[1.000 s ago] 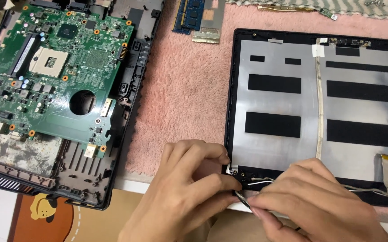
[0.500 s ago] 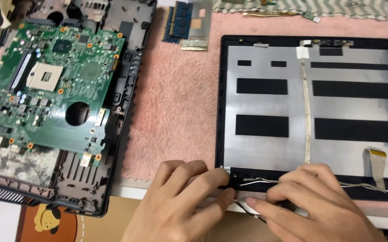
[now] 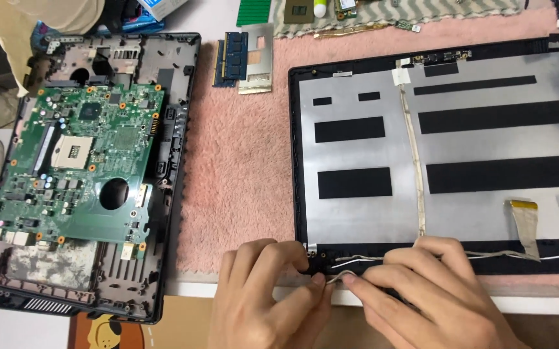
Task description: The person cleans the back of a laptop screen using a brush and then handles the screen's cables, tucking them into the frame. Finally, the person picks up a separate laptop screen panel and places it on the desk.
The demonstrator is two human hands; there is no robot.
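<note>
Pinched between fingertips of left hand and right hand: thin white wire, at lid panel corner, kept clear of hinge.

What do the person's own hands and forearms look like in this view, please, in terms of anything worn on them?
Both hands are bare: the left hand and the right hand show no gloves, rings or plasters on the parts in view. No sleeve, watch or wristband appears before the wrists leave the bottom edge of the picture. The fingernails that show look short and unpainted.
</note>
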